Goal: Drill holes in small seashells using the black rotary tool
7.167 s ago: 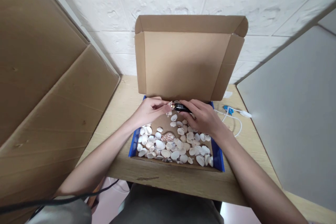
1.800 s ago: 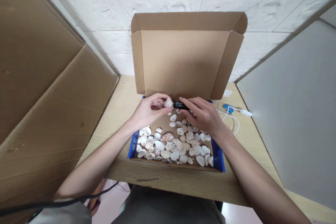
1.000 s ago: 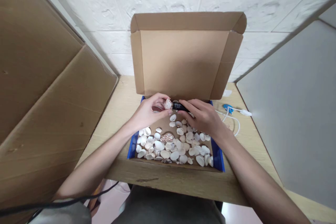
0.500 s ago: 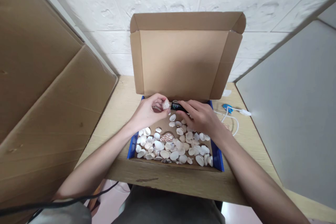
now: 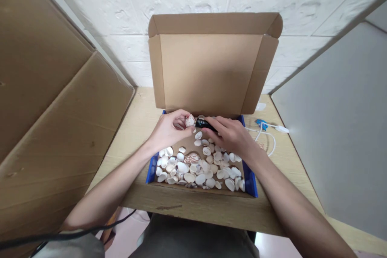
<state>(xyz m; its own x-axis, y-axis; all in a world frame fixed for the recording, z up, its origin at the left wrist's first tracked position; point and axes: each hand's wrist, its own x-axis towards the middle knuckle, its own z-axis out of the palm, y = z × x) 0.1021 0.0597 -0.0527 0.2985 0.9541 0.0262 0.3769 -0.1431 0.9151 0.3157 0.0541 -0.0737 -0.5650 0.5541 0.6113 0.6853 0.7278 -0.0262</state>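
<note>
There were 2 hands, L hand (image 5: 165, 132) & R hand (image 5: 235, 137), plus 1 spotted shell (image 5: 190, 121), 1 black tool (image 5: 203, 124) & 1 box (image 5: 152, 167) w/ 1 lid (image 5: 210, 68) standing open. In the box lay 1 big striped shell (image 5: 192, 158) & lots of small pale shells (image 5: 200, 179), too piled up to count. 1 white cord (image 5: 274, 144) & 1 blue thing (image 5: 261, 124) were on the table (image 5: 121, 133), R of the box. The spotted shell was up over the back part of the box, pinched b/w the L hand's thumb & fingers. The R hand curled round the black tool, its tip right by the spotted shell; couldn't tell if they touched. Both arms (image 5: 115, 185) reached fwd & inward, hands close together.
</note>
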